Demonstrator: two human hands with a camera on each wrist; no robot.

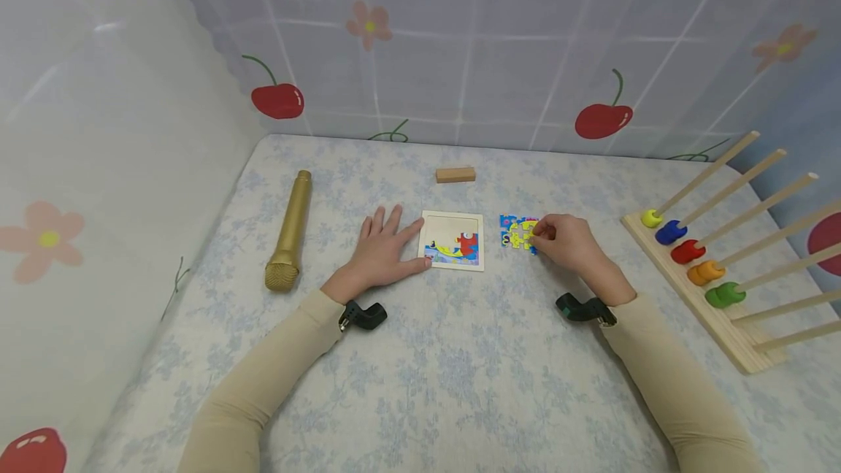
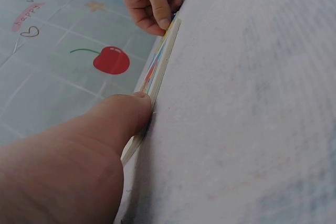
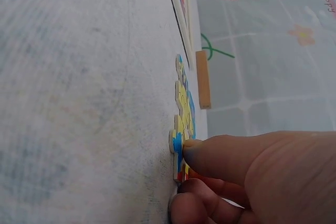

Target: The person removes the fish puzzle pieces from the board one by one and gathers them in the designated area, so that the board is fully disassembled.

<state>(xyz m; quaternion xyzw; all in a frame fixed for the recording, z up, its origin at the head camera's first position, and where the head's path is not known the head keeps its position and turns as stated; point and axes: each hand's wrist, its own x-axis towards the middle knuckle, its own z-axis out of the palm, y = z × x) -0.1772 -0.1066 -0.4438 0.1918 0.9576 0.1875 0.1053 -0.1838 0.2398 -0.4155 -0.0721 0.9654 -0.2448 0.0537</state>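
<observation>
Currently | left hand point(image 1: 383, 252) spread, touching puzzle tray point(image 1: 443, 228) | right hand point(image 1: 569, 241) pinching piece point(image 3: 177, 142) | tray between hands

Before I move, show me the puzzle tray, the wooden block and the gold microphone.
Puzzle tray point(image 1: 443, 229): head view, bare base.
Wooden block point(image 1: 455, 176): head view, front face.
Gold microphone point(image 1: 294, 228): head view, handle.

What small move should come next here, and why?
Probably the right hand, pinching at the pieces beside the tray, should lift one across: the tray's upper part is bare, and the left hand touches the tray's edge.
</observation>
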